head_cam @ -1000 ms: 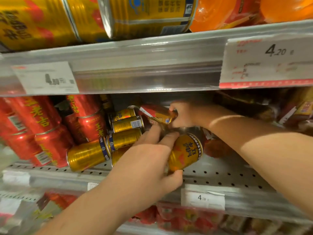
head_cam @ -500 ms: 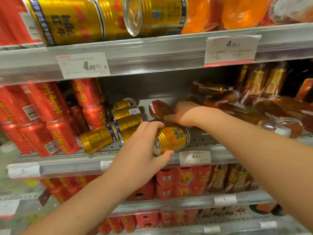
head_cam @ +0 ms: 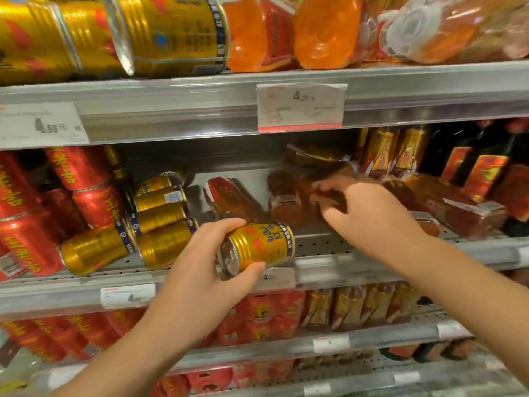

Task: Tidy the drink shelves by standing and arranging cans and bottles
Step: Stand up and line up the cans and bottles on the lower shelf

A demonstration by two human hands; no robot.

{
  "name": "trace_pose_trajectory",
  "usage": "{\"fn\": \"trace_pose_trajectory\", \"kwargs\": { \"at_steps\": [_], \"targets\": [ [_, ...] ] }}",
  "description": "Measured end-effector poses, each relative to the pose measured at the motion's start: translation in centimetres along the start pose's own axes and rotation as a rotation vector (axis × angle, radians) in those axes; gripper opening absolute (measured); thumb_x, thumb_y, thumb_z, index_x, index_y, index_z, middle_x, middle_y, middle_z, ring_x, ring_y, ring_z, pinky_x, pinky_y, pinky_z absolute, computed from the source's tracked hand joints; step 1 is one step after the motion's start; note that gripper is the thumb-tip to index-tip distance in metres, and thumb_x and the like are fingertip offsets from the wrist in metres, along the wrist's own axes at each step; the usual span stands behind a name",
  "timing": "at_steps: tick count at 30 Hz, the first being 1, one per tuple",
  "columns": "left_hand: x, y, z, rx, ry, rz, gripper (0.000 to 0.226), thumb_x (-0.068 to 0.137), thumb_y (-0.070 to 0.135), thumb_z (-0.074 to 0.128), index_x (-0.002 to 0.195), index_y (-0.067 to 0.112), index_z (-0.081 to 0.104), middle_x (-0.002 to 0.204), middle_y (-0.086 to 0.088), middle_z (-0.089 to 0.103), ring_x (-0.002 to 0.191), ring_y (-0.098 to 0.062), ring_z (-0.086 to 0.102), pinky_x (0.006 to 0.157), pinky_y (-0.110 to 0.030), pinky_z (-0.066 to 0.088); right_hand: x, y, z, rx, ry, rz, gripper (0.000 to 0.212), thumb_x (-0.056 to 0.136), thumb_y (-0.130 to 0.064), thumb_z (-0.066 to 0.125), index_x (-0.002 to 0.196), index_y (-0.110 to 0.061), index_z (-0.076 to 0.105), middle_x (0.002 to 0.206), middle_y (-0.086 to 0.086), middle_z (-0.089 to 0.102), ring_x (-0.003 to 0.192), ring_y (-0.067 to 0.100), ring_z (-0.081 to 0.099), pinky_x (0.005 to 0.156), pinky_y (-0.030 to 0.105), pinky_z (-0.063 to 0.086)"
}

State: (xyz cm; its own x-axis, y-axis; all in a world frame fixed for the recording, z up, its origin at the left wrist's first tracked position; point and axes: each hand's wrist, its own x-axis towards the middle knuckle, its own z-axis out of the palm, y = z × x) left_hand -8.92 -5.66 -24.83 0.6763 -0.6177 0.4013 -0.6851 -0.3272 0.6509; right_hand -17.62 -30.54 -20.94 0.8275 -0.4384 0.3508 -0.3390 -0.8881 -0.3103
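Note:
My left hand (head_cam: 197, 282) grips a gold Red Bull can (head_cam: 263, 245), held on its side just above the front edge of the middle shelf (head_cam: 329, 245). My right hand (head_cam: 375, 219) reaches into the shelf, fingers and thumb closed around the end of a brown bottle (head_cam: 286, 202) that lies on its side; motion blur hides the exact grip. A red-labelled bottle (head_cam: 226, 196) lies tilted behind the held can. Several gold cans (head_cam: 160, 216) lie in a heap to the left.
Red cans (head_cam: 86, 181) are piled at the far left of the middle shelf. Brown wrapped bottles (head_cam: 458, 204) lie toppled at the right. Above are gold cans (head_cam: 171, 32) and orange bottles (head_cam: 323, 30) on their sides. A price tag (head_cam: 300, 107) hangs overhead. Lower shelves hold red packs (head_cam: 263, 313).
My right hand has left the red-labelled bottle and moved right onto the brown bottle. My left hand has drawn the gold can a little toward the shelf's front edge.

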Motion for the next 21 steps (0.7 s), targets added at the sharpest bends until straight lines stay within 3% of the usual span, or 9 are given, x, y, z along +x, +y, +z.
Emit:
{"fn": "trace_pose_trajectory", "kwargs": {
  "at_steps": [3, 6, 17, 21],
  "targets": [
    [1.2, 1.9, 3.0, -0.011, -0.008, -0.016, 0.061, 0.077, 0.059, 0.072, 0.132, 0.049, 0.047, 0.123, 0.031, 0.049, 0.114, 0.023, 0.043, 0.083, 0.005, 0.034, -0.3, 3.5, -1.0, -0.226, -0.256, 0.16, 0.072, 0.089, -0.06, 0.056, 0.149, -0.029, 0.031, 0.129, 0.01, 0.054, 0.115, 0.03, 0.054, 0.085, 0.037, 0.052],
    [2.3, 3.2, 5.7, -0.022, -0.013, -0.058, 0.06, 0.079, 0.059, 0.072, 0.132, 0.051, 0.047, 0.124, 0.031, 0.048, 0.112, 0.027, 0.04, 0.08, 0.006, 0.034, -0.3, 5.5, -0.8, -0.298, -0.349, 0.089, 0.087, 0.085, -0.067, 0.055, 0.154, -0.03, 0.015, 0.128, 0.01, 0.055, 0.117, 0.032, 0.052, 0.086, 0.037, 0.049],
    [3.4, 4.6, 9.1, -0.051, 0.065, -0.227, 0.058, 0.079, 0.06, 0.076, 0.129, 0.053, 0.048, 0.117, 0.028, 0.055, 0.1, 0.022, 0.054, 0.064, 0.0, 0.046, -0.1, 7.9, -1.1, -0.172, -0.215, -0.028, 0.074, 0.084, -0.055, 0.06, 0.147, -0.031, 0.03, 0.127, 0.007, 0.052, 0.115, 0.029, 0.048, 0.096, 0.038, 0.043],
    [3.6, 4.0, 8.9, -0.077, 0.061, -0.26, 0.056, 0.078, 0.061, 0.075, 0.127, 0.055, 0.049, 0.117, 0.024, 0.059, 0.097, 0.015, 0.062, 0.068, -0.013, 0.055, 0.7, 7.9, -1.3, -0.258, -0.192, 0.048, 0.072, 0.087, -0.057, 0.058, 0.145, -0.026, 0.03, 0.137, 0.012, 0.047, 0.121, 0.032, 0.046, 0.102, 0.041, 0.042]
  ]
}}
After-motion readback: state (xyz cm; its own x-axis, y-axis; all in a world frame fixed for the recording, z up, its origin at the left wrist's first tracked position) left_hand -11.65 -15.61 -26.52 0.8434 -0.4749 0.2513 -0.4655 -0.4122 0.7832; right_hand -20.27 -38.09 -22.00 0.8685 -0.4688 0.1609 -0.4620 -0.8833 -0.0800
